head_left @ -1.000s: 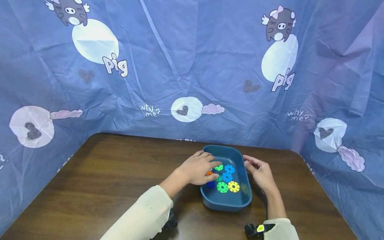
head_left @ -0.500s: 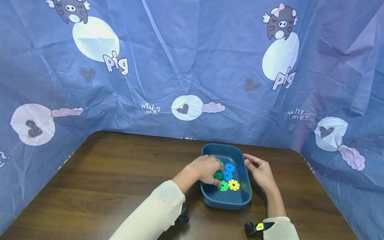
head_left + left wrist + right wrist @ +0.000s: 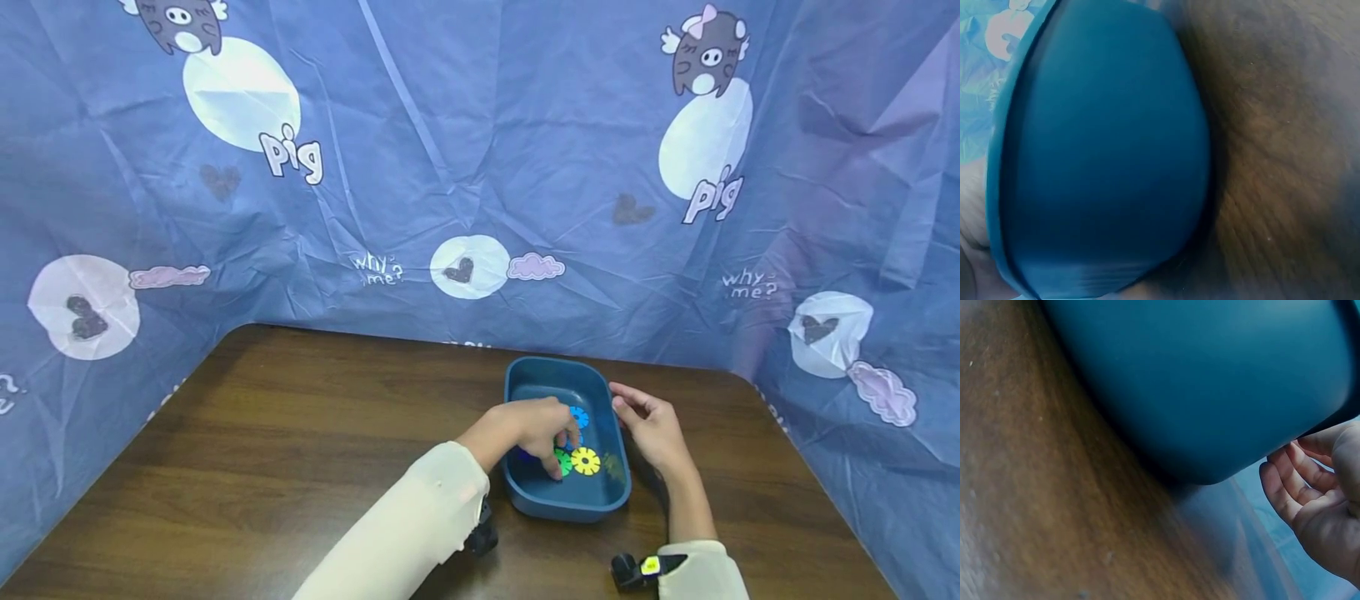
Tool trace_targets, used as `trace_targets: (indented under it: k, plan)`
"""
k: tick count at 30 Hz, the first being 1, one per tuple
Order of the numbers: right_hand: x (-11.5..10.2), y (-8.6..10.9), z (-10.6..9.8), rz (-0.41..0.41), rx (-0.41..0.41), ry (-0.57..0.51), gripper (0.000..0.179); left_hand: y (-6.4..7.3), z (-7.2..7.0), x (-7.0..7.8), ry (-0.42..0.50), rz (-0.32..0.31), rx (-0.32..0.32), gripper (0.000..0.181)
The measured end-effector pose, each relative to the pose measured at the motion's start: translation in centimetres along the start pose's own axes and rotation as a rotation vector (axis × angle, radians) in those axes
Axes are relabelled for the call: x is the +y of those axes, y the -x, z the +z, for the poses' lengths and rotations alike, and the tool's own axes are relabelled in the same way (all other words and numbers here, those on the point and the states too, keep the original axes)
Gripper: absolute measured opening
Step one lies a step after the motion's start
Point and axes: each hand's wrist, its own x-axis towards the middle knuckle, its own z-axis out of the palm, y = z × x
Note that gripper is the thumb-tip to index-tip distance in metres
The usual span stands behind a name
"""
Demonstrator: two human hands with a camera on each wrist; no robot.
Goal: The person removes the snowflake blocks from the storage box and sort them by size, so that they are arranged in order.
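Note:
In the head view, a dark blue plastic tub (image 3: 558, 508) holds several flower-shaped notched discs. My left hand (image 3: 534, 429) reaches over the tub's left side, fingers pointing down among the discs. Its thumb is spread from the fingers and overlaps a green disc (image 3: 565, 462). Just right of that lies a yellow disc (image 3: 586, 461), and a blue disc (image 3: 578, 417) shows beyond the fingertips. Other discs are hidden under this hand. My right hand (image 3: 656, 432) rests against the outside of the tub's right rim; in the right wrist view its fingers are loosely bent by the tub wall (image 3: 1210, 381).
The tub stands on a brown wooden table (image 3: 300, 450), towards its far edge. Blue cloth (image 3: 465, 167) printed with pigs hangs behind and at both sides. A black wrist camera (image 3: 630, 572) sits by the right sleeve, and another (image 3: 482, 533) under the left forearm.
My left hand has moved right and slightly nearer, from the tub's left rim in over the discs, covering the green ones partly. The right hand keeps its place at the rim.

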Motion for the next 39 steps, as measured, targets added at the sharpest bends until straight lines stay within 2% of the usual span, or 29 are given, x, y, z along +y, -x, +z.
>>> trace_targets:
  k: [5, 21, 30, 35, 39]
  plan:
    - [0.0, 0.0, 0.1, -0.006, -0.001, -0.009, 0.035, -0.7, 0.1, -0.1, 0.081, -0.003, -0.023, 0.036]
    - [-0.2, 0.0, 0.0, 0.008, -0.016, -0.009, 0.037, -1.5, 0.4, -0.5, 0.169, -0.035, -0.060, 0.031]
    - [-0.1, 0.0, 0.0, 0.016, -0.010, -0.018, 0.036, -1.9, 0.3, -0.9, 0.207, 0.007, -0.066, 0.025]
    - [-0.1, -0.1, 0.0, 0.013, -0.016, -0.016, 0.036, -1.9, 0.1, -1.2, 0.265, 0.047, -0.049, 0.017]
    - [-0.1, -0.1, 0.0, 0.007, -0.016, -0.026, 0.035, -1.7, -0.6, -1.3, 0.345, 0.069, -0.049, 0.013]
